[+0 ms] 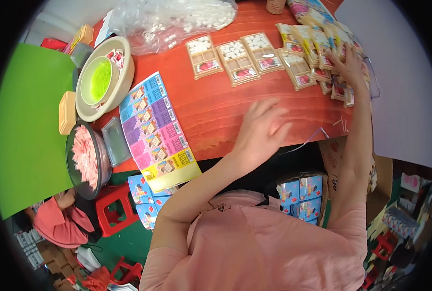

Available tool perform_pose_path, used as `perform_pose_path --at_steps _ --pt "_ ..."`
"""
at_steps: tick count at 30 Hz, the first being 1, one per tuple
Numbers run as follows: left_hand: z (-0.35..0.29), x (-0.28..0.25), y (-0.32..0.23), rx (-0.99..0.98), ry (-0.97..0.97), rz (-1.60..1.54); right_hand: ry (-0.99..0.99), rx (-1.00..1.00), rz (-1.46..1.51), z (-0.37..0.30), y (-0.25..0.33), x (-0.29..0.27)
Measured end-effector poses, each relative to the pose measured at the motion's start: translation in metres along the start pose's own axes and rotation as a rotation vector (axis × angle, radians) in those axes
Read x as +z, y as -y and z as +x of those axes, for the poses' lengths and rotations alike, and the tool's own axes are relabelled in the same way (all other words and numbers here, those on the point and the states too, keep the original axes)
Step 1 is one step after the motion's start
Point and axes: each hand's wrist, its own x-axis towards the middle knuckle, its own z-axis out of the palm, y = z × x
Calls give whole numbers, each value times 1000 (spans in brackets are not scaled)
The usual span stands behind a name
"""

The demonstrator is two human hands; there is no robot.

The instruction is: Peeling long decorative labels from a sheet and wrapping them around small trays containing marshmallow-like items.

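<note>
My left hand (262, 130), slightly blurred, hovers over the table's near edge with its fingers apart and nothing in them. My right hand (350, 67) reaches to the far right, fingers spread over a pile of small filled trays and yellow packets (317, 48). Left of that pile, several beige compartment trays (245, 62) lie in a loose row. White pellets (233, 49) fill their far compartments, and a small red strawberry-printed packet (245, 73) sits in the near part of each. Whether my right fingers grip any one piece cannot be made out.
A clear bag of white pellets (177, 24) lies at the back. On the left are a beige basin (125, 80) holding a bowl of green stuff (101, 81), a bowl of pink strips (86, 153) and a colourful label sheet (155, 131). Blue boxes (308, 194) stand below the table.
</note>
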Motion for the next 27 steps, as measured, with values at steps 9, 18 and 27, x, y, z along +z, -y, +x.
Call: perform_pose_path --at_steps 9,18,27 --pt "72 -82 122 34 -314 738 43 -426 461 -35 231 -3" --pt "101 -83 168 -119 -128 909 78 -324 337 -70 318 63" --pt "-22 -36 82 -126 -130 835 36 -358 444 -155 268 1"
